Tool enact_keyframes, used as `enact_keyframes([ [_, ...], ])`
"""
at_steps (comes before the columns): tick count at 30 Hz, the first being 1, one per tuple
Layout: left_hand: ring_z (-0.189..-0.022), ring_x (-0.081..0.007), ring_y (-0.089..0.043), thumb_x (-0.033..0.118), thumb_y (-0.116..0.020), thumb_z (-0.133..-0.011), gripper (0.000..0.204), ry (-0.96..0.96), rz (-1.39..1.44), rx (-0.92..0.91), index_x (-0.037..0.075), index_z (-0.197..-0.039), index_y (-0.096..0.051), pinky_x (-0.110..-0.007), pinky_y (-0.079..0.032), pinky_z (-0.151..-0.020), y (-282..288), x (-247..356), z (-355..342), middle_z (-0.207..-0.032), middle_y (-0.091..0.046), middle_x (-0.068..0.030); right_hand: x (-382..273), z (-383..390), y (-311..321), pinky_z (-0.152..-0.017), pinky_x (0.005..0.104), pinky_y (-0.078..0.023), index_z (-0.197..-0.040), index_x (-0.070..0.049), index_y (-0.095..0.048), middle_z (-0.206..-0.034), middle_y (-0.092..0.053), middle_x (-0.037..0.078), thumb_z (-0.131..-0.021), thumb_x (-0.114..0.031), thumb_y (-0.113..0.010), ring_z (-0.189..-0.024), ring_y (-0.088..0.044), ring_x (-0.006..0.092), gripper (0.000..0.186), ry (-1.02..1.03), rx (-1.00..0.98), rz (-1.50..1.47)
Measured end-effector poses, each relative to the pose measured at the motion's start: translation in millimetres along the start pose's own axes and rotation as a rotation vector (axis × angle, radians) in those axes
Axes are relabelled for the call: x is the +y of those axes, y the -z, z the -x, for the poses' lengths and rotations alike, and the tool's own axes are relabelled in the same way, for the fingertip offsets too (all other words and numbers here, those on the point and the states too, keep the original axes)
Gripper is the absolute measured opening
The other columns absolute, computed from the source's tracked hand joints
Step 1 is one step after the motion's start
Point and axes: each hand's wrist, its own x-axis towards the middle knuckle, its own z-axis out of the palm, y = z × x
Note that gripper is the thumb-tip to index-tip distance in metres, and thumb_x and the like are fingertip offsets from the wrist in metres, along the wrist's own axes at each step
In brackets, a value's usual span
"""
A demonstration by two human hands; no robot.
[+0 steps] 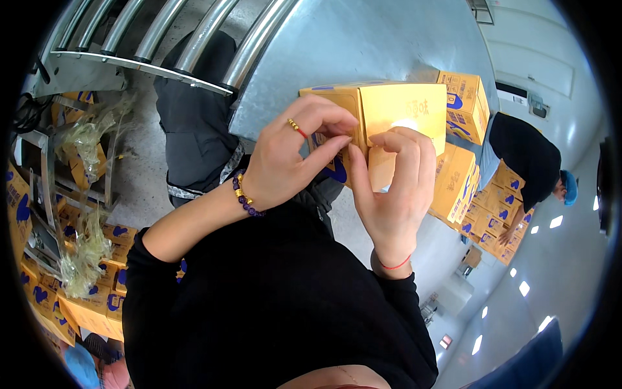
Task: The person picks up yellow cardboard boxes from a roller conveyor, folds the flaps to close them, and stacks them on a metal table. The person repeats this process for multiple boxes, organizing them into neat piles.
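Observation:
A glossy yellow carton (405, 107) with blue print stands on the grey metal table (389, 42) in front of me. At its near corner edge, my left hand (291, 146) is closed, thumb and forefinger pinching the carton. It wears a ring and a purple bead bracelet. Close beside it, my right hand (402, 185) is curled against the near face, thumb and fingers bent at the same edge. A red string circles that wrist. The fingers partly cover the edge, so the exact bit of card gripped is hidden.
More yellow cartons (463, 100) sit at the table's right side. A person in black with a blue cap (528, 155) bends over stacked cartons (489, 211). A roller conveyor (162, 29) lies far left, above crumpled clear plastic film (84, 253) and further cartons (97, 308).

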Motion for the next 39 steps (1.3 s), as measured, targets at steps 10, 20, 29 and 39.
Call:
enact_keyframes([
  [10, -0.089, -0.0154, -0.066, -0.001, -0.071, -0.085, 0.014, 0.063, -0.056, -0.019, 0.003, -0.098, -0.069, -0.027, -0.054, -0.080, 0.0, 7.7, -3.9, -0.100, -0.064, -0.0061, 29.4, 9.6, -23.1, -0.066, 0.0276, -0.044, -0.096, -0.002, -0.065, -0.091, -0.057, 0.009, -0.086, 0.009, -0.061, -0.082, -0.053, 0.0200, 0.016, -0.117, 0.142, -0.430],
  [20, -0.085, -0.0197, -0.064, -0.002, -0.070, -0.084, 0.014, -0.194, -0.334, -0.190, 0.003, -0.096, -0.065, -0.031, -0.052, -0.071, 4.0, 5.8, -10.8, -0.097, -0.063, -0.0070, 27.2, 5.3, -26.1, -0.063, 0.0266, -0.043, -0.096, -0.002, -0.066, -0.091, -0.055, 0.009, -0.086, 0.009, -0.061, -0.080, -0.052, 0.0181, 0.015, -0.094, 0.152, -0.397],
  [29, -0.095, -0.0152, -0.067, 0.001, -0.070, -0.088, 0.017, 0.146, -0.022, -0.043, -0.001, -0.104, -0.064, -0.027, -0.056, -0.082, 3.8, -1.3, 7.5, -0.104, -0.063, -0.0067, 28.1, 6.2, -25.4, -0.066, 0.0271, -0.044, -0.096, -0.002, -0.065, -0.091, -0.056, 0.009, -0.087, 0.008, -0.061, -0.081, -0.053, 0.0183, 0.014, -0.094, 0.158, -0.422],
  [39, -0.086, -0.0130, -0.068, 0.013, -0.063, -0.098, 0.025, 0.794, 0.583, 0.054, -0.007, -0.114, -0.062, -0.028, -0.060, -0.082, -1.3, 0.0, 23.0, -0.096, -0.067, -0.0084, 27.9, 7.8, -27.0, -0.067, 0.0276, -0.043, -0.096, -0.002, -0.065, -0.091, -0.057, 0.009, -0.088, 0.006, -0.061, -0.081, -0.052, 0.0187, 0.012, -0.098, 0.170, -0.426],
])
